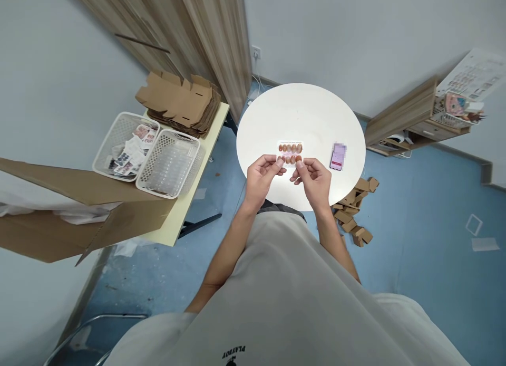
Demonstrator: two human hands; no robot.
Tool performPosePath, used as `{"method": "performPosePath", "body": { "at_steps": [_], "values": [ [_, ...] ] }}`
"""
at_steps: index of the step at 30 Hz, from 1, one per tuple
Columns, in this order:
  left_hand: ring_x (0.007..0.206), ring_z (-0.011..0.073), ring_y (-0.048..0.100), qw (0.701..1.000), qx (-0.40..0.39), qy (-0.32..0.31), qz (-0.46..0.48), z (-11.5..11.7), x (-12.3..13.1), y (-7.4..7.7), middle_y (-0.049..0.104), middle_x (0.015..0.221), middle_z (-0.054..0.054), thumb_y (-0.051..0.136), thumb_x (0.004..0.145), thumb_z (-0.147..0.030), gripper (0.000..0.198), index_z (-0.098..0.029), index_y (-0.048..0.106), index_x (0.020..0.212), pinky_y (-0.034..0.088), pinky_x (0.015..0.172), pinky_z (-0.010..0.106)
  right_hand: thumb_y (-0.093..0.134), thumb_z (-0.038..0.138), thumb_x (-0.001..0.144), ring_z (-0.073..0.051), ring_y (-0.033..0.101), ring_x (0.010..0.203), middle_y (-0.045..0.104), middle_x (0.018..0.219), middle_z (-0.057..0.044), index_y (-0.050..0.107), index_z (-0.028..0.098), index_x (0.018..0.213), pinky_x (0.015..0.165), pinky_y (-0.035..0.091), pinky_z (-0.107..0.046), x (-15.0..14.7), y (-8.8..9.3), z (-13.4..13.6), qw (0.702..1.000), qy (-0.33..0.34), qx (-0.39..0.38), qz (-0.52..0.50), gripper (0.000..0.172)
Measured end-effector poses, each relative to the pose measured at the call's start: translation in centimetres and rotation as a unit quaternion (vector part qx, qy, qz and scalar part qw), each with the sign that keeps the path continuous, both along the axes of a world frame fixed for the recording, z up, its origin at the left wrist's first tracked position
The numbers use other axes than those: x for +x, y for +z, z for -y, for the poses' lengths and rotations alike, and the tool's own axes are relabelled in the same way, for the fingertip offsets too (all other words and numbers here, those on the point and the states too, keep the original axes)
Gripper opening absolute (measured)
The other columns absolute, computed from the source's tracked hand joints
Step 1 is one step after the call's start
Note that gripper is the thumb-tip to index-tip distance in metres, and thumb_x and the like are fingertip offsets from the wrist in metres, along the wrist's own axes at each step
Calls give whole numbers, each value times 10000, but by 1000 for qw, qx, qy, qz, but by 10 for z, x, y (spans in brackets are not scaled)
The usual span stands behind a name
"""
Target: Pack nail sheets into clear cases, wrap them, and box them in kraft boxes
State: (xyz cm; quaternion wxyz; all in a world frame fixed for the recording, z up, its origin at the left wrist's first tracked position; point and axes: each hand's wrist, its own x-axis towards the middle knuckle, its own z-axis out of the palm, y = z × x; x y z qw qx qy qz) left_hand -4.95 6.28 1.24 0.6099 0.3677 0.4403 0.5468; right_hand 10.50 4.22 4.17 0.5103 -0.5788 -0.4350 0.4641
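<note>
Over the white round table (272, 107) I hold a small pale card of press-on nails (290, 148). Its brownish-orange oval nails lie in two rows. My left hand (261, 177) pinches the card's lower left corner between thumb and fingers. At the lower right corner, my right hand (315, 180) has its thumb and fingers closed on the same card. My thumbs hide part of its lower edge. To the right of my right hand, a phone (337, 157) with a lit, partly blurred screen lies on the table.
On the left, a pale yellow table (190, 197) bears stacked flat cardboard (182, 102), a white basket (106, 144) of small packets and another basket (148, 184) with clear plastic trays. An open cardboard box (130, 223) stands nearer. Folded cardboard pieces (350, 218) lie on the floor.
</note>
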Motion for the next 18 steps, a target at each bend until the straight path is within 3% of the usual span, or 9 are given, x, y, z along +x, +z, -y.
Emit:
{"method": "performPosePath", "body": {
  "at_steps": [9, 13, 15, 18],
  "values": [
    [813, 184, 809, 1000, -17, -5, 11, 7, -3, -4, 788, 922, 27, 930, 846, -616, 455, -217, 765, 990, 656, 794, 325, 777, 774, 906, -192, 771, 718, 764, 780, -7, 688, 272, 920, 619, 632, -311, 2, -5, 1, 1000, 25, 3, 2, 510],
    [729, 155, 775, 1000, 2, 27, -10, 11, -6, -8, 779, 876, 13, 927, 855, -605, 429, -224, 775, 978, 639, 738, 303, 745, 726, 958, -200, 786, 774, 772, 832, -18, 711, 277, 976, 637, 644, -313, -2, -7, 5, 999, 24, 10, 23, 450],
    [711, 149, 768, 999, 11, 43, -21, 13, -6, -8, 783, 869, 13, 924, 858, -604, 425, -221, 781, 973, 638, 722, 295, 741, 691, 974, -217, 803, 863, 797, 950, -41, 727, 286, 1043, 677, 668, -327, -6, -5, 9, 999, 7, 18, 48, 411],
    [746, 164, 789, 996, 28, 80, -32, 17, -5, -6, 792, 866, 15, 918, 862, -611, 422, -221, 789, 959, 664, 769, 311, 720, 636, 1003, -275, 786, 1165, 773, 1306, -95, 738, 324, 1223, 813, 714, -401, -14, 2, 16, 991, -36, 57, 119, 382]
  ]
}}
